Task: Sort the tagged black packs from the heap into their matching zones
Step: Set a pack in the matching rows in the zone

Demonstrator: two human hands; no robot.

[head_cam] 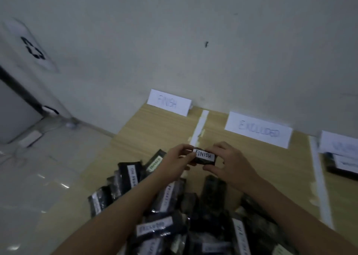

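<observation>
Wooden board point(155, 131) with taped zones, heap of black packs point(174, 216) at near edge.
Card signs FINISH point(169, 102) and EXCLUDED point(258, 130) stood against the wall; a third sign at right was unreadable. Left hand point(177, 162) and right hand point(230, 162) each pinched an end of one pack tagged FINISH point(205, 156), held above the heap, near the tape strip point(200, 127).
</observation>
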